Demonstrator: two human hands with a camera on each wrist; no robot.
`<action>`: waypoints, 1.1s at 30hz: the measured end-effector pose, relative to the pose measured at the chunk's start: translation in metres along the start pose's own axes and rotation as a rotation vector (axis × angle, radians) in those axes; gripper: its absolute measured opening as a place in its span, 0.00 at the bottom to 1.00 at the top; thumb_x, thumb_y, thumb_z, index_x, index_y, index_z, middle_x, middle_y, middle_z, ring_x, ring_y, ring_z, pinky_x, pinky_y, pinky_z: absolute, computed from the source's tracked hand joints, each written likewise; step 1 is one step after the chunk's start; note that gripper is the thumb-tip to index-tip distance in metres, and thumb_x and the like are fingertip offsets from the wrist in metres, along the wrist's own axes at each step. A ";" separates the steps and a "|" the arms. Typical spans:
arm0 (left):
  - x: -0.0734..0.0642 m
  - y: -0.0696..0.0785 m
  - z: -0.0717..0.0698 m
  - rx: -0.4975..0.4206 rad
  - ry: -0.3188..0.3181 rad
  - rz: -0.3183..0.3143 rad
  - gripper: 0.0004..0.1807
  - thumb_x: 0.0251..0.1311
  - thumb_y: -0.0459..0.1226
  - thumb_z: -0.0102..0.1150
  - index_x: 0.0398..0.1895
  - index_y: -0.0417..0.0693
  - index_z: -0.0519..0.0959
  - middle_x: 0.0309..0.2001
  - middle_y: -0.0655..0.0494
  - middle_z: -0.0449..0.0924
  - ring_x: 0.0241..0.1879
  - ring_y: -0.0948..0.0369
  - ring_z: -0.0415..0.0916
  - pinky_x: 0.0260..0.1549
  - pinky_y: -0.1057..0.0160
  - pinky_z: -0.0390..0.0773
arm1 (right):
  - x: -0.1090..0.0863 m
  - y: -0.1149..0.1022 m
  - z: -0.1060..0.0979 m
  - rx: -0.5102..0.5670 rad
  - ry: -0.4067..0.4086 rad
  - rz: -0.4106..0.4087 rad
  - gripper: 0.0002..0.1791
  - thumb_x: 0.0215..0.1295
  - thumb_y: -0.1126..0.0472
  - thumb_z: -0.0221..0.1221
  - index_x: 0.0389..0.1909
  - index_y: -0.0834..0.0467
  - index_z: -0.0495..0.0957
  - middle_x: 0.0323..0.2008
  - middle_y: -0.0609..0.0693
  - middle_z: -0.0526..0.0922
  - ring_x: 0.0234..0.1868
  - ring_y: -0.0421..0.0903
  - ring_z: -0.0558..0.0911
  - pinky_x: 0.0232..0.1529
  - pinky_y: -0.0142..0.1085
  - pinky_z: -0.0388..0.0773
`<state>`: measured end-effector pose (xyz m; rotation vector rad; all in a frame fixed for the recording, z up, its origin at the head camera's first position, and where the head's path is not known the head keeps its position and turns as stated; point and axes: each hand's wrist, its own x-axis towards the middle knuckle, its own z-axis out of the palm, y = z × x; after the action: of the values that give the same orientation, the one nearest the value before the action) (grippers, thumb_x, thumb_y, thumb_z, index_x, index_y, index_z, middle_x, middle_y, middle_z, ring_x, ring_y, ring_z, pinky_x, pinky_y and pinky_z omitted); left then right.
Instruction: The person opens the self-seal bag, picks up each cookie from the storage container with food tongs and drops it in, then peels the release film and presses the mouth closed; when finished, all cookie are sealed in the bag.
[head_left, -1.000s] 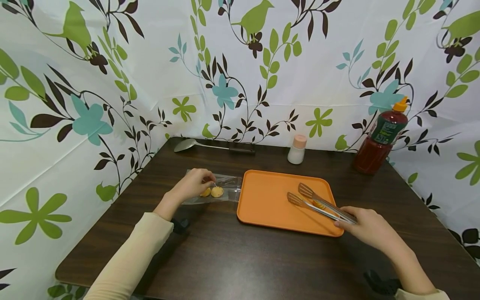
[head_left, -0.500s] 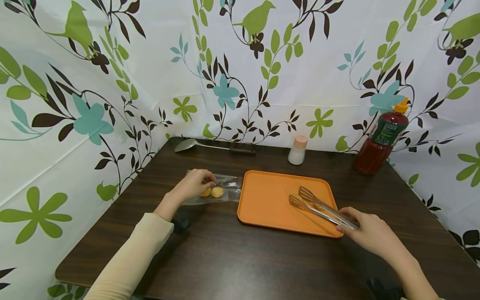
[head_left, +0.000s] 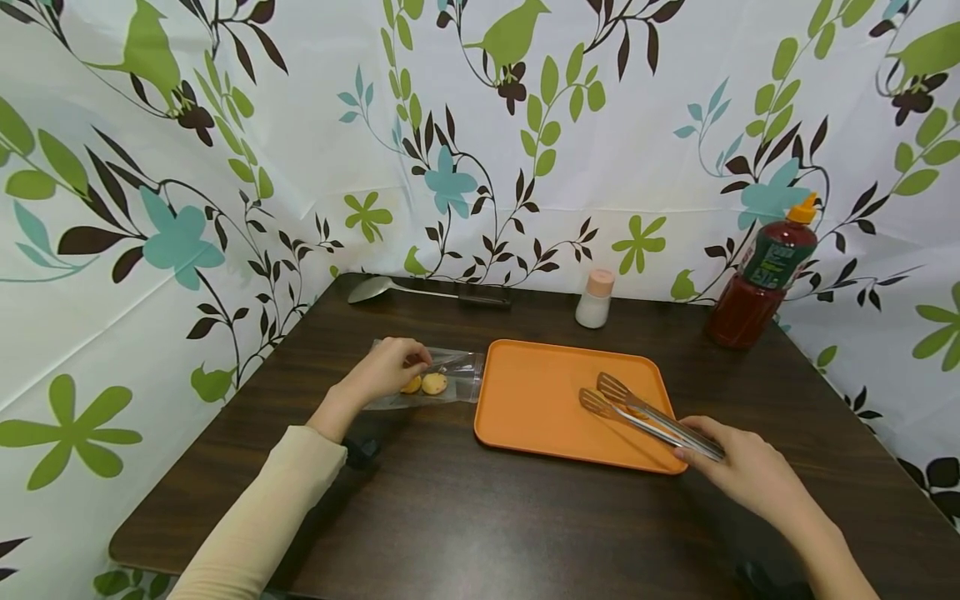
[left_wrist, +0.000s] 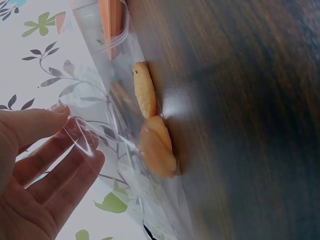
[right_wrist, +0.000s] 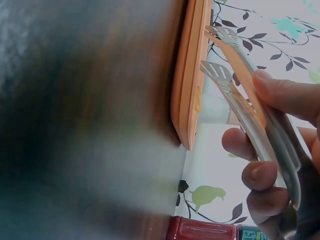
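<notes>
My left hand (head_left: pixel 384 368) pinches the upper film of a clear plastic bag (head_left: pixel 467 375) between thumb and fingers, lifting it. Inside the bag lie small, round golden cookies (head_left: pixel 435 383), dark-specked, set along its bottom in the left wrist view. My right hand (head_left: pixel 738 462) grips a pair of metal tongs (head_left: pixel 667 419) with slotted ends. The tongs reach over the right half of an orange tray (head_left: pixel 525 417), their two ends spread apart. A small yellow piece (right_wrist: pixel 198 100) shows at the tray's edge in the right wrist view; the tongs mostly hide it in the head view.
A metal ladle (head_left: pixel 371 288) with a dark handle lies along the table's back edge. Behind the tray stands a white shaker (head_left: pixel 594 302) with a pink lid. A red sauce bottle (head_left: pixel 757 287) stands at the back right, near the patterned cloth (head_left: pixel 480 100).
My right hand and the tongs have shifted slightly to the right, and the yellow piece on the tray is now mostly covered by the tongs. My left hand stays at the bag.
</notes>
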<state>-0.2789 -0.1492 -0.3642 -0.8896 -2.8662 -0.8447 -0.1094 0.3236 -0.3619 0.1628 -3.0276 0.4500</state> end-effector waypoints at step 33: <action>0.002 -0.001 0.001 0.007 0.004 0.014 0.07 0.65 0.31 0.60 0.42 0.38 0.84 0.40 0.49 0.84 0.40 0.57 0.81 0.41 0.56 0.82 | 0.002 -0.002 0.006 0.015 0.046 -0.025 0.27 0.63 0.44 0.64 0.56 0.58 0.78 0.21 0.43 0.72 0.21 0.41 0.67 0.21 0.34 0.59</action>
<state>-0.2816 -0.1487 -0.3651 -0.9049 -2.8541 -0.8339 -0.1117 0.3193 -0.3670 0.1885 -2.9740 0.4678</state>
